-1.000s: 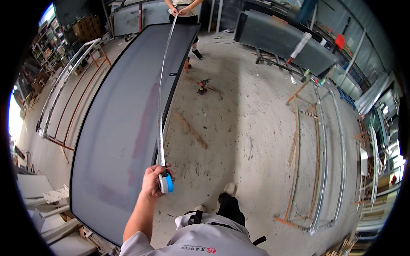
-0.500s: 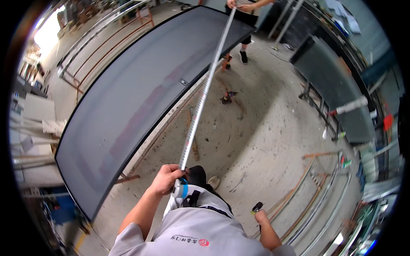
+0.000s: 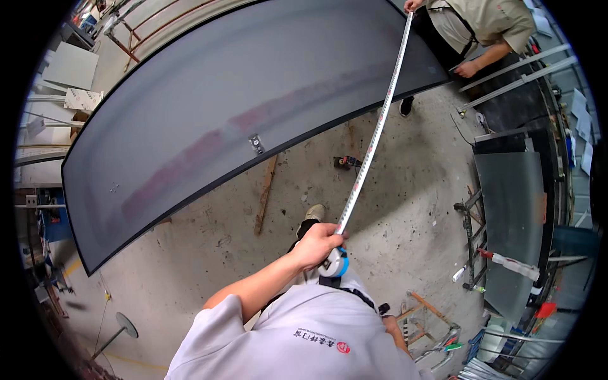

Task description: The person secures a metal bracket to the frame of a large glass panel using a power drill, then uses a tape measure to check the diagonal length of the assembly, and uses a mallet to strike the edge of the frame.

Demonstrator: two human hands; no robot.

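Observation:
My left hand point(image 3: 315, 246) grips a grey and blue tape measure point(image 3: 335, 262) in front of my waist. From it the pale blade point(image 3: 373, 142) runs out taut to the far right, where a co-worker's hand point(image 3: 413, 5) has hold of its far end. Under the far part of the blade lies a large dark grey panel point(image 3: 190, 107) with a black edge and a small metal fitting point(image 3: 256, 144). My right hand point(image 3: 394, 328) is low at my right side, partly hidden by my body, closed around something with a dark end point(image 3: 384, 308).
A power drill point(image 3: 347, 162) and a wooden strip point(image 3: 266, 193) lie on the concrete floor point(image 3: 405, 209). To the right, a grey sheet point(image 3: 513, 221) leans on a dark rack point(image 3: 472, 234). Metal frames point(image 3: 437, 335) stand at the lower right, a round-topped stand point(image 3: 126, 325) at the lower left.
The view has turned and shifted toward the panel. My left hand and the tape measure now appear farther right, and the co-worker shows more fully. My right hand has become more hidden.

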